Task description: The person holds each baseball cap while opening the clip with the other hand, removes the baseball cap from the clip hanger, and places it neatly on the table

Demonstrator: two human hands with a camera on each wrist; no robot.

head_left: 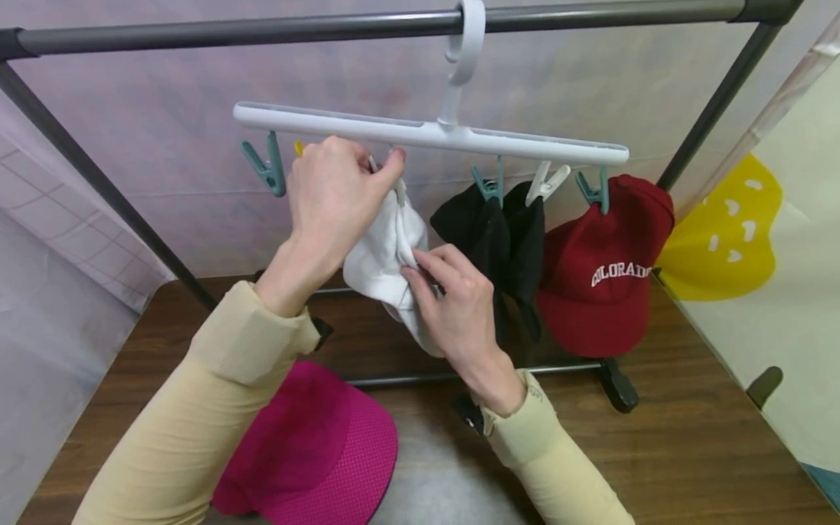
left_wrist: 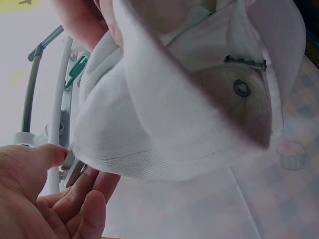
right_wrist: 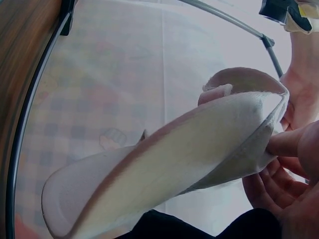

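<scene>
A white cap point(head_left: 380, 255) hangs under a white clip hanger point(head_left: 420, 135) on a grey rail point(head_left: 262, 30). My left hand point(head_left: 377, 168) is up at the hanger and pinches a white clip at the cap's top edge. In the left wrist view the thumb of that left hand point(left_wrist: 50, 155) presses the clip point(left_wrist: 74, 167) beside the cap point(left_wrist: 149, 124). My right hand point(head_left: 426, 273) grips the cap's lower side. The right wrist view has the right hand point(right_wrist: 289, 149) holding the cap's folded brim point(right_wrist: 174, 159).
A black cap point(head_left: 485, 233) and a red cap point(head_left: 604, 277) lettered COLORADO hang from clips to the right. A teal clip point(head_left: 265, 166) hangs free at the hanger's left end. A magenta cap point(head_left: 321, 452) lies on the wooden floor by my left sleeve. The rack's legs stand at both sides.
</scene>
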